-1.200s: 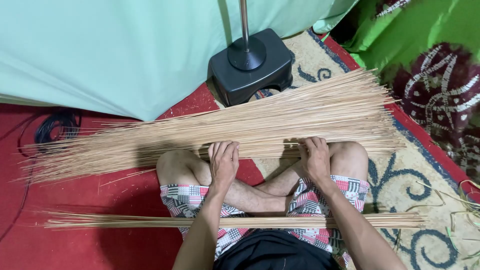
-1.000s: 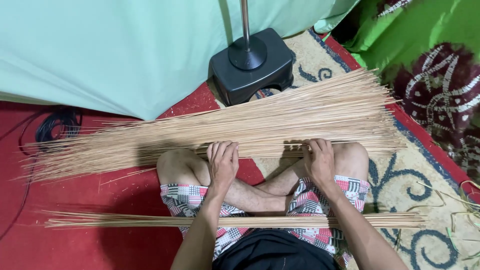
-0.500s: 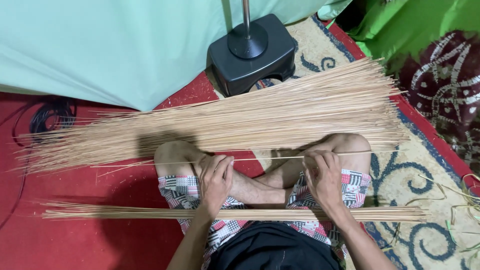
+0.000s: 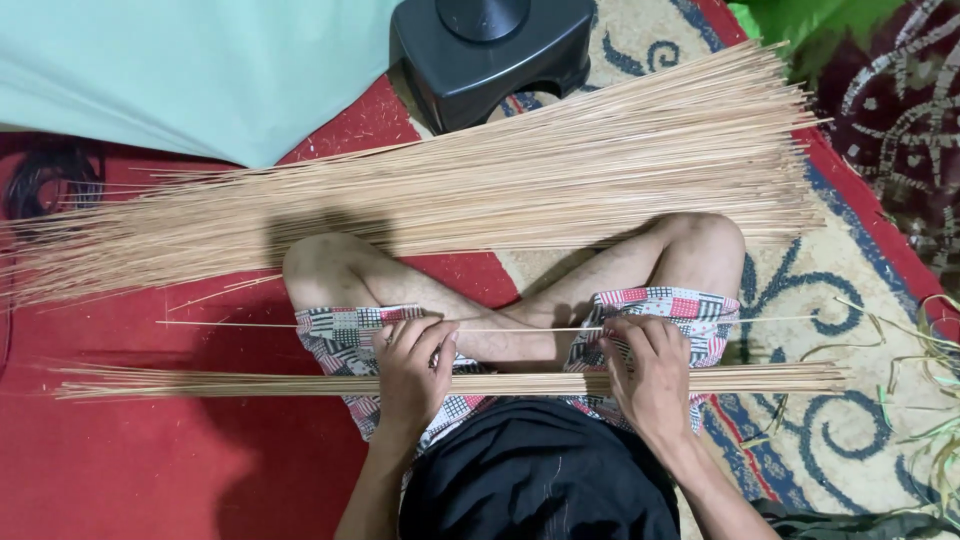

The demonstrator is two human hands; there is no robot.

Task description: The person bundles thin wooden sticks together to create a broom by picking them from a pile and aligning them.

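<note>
Black stand base (image 4: pixel 490 50) on patterned rug (image 4: pixel 800 300); pale green cloth (image 4: pixel 200 70) upper left.

sticks (image 4: pixel 480 190) pale tan | shorts (image 4: pixel 345 335) red-black-white checked | mat (image 4: pixel 150 460) red | stool (image 4: pixel 490 50) black

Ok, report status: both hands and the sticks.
Left hand and right hand pinch one thin stick over the lap. Small bundle beneath the hands. Big pile beyond the knees. Nothing in between.

Both hands (image 4: pixel 415 365) drawn back from big pile (image 4: pixel 450 200), single stick (image 4: pixel 500 328) pulled to lap
</note>
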